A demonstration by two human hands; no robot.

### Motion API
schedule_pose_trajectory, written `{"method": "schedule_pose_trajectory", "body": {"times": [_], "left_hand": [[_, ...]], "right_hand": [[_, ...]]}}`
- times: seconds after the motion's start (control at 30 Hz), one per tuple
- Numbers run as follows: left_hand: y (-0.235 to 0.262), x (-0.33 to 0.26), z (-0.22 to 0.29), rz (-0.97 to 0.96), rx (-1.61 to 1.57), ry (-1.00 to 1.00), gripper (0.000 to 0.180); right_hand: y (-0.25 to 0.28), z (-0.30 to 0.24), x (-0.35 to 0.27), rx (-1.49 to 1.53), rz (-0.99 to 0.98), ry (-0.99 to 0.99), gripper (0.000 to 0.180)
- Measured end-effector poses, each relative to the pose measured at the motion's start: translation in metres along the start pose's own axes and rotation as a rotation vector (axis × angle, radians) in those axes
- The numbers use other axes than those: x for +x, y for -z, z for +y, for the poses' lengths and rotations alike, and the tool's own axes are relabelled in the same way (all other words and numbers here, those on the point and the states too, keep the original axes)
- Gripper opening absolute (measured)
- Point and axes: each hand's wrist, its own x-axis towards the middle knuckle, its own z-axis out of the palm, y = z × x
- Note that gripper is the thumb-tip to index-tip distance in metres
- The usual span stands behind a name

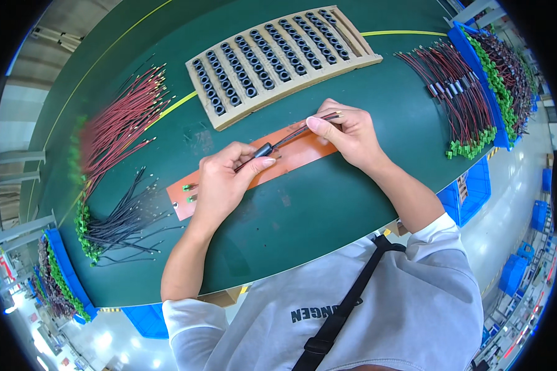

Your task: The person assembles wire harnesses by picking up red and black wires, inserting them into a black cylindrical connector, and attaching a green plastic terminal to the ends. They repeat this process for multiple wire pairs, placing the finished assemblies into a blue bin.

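Observation:
My left hand is closed, with thumb and fingers pinching a black cylindrical core. Dark wires run through the core toward the upper right. Their bare ends stick out past my right hand, which pinches them between thumb and fingers. Both hands are just above an orange strip board lying on the green table. Two small green connectors show at the board's left end, beside my left wrist. How the wires run between there and the core is hidden by my left hand.
Beyond my hands stands a tan tray with rows of black cores. Red wires and black wires with green connectors lie at left. Wires with cores fitted lie at right, beside a blue bin. More blue bins flank the table.

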Motion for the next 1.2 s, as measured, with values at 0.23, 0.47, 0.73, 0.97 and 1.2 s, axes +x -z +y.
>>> {"method": "schedule_pose_trajectory", "body": {"times": [0.23,0.47,0.73,0.97,1.2], "left_hand": [[-0.002,0.000,-0.003,0.004,0.036,0.032,0.022],[0.002,0.002,-0.009,-0.019,0.040,-0.012,0.023],[0.013,-0.012,0.005,0.012,0.042,-0.006,0.021],[0.035,-0.004,0.020,-0.051,-0.046,0.057,0.017],[0.014,-0.006,0.030,-0.067,0.000,0.047,0.035]], "right_hand": [[0.003,0.003,0.000,0.099,-0.016,-0.079,0.020],[0.005,0.007,0.001,0.021,-0.058,-0.056,0.021],[-0.003,-0.010,0.001,0.207,0.049,0.011,0.017],[-0.017,-0.026,0.008,0.500,0.046,-0.010,0.017],[-0.020,-0.020,0.003,0.588,0.000,-0.080,0.015]]}}
